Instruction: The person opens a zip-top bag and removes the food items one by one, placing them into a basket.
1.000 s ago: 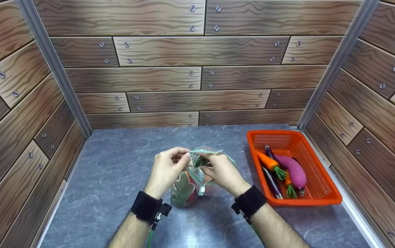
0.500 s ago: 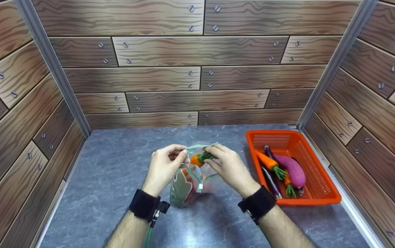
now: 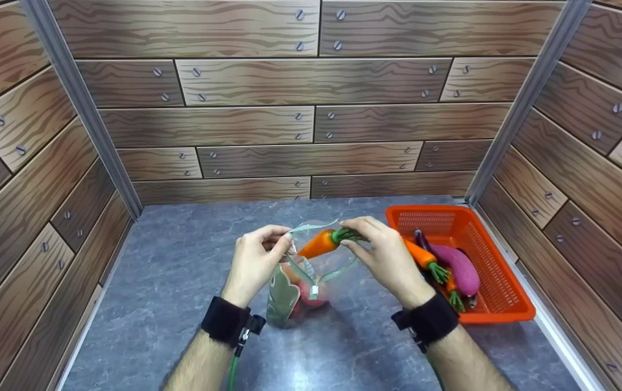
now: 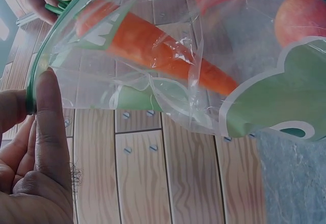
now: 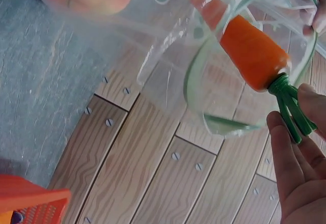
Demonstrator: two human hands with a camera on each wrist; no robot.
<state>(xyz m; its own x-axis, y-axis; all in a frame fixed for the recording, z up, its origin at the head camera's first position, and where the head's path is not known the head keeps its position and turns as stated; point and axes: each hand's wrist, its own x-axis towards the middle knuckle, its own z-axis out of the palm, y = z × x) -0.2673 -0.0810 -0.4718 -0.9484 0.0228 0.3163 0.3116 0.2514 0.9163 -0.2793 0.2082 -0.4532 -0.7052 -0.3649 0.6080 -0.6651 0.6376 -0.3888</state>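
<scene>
A clear zip bag (image 3: pixel 284 296) with a green cartoon print stands on the table, its mouth spread. The left hand (image 3: pixel 256 258) pinches the bag's green zip edge between thumb and finger. By its green stems, the right hand (image 3: pixel 384 252) holds a toy carrot (image 3: pixel 319 244) at the mouth. In the left wrist view the carrot (image 4: pixel 153 46) shows through the plastic, its tip inside the bag. The right wrist view has the carrot's thick end (image 5: pixel 254 56) outside the opening. Deeper in the bag lies a reddish round fruit (image 4: pixel 303 20), beside another red thing.
An orange plastic basket (image 3: pixel 506 282) stands to the right. It holds carrots (image 3: pixel 422 255), a purple eggplant (image 3: pixel 460 266) and darker slim eggplants. A white slider (image 3: pixel 315 290) hangs on the bag's zip. Wood-patterned walls enclose the grey table (image 3: pixel 181 239).
The right hand has moved right and slightly up with the carrot, so much more of the orange body shows out of the bag. The left hand stays at the zip edge.
</scene>
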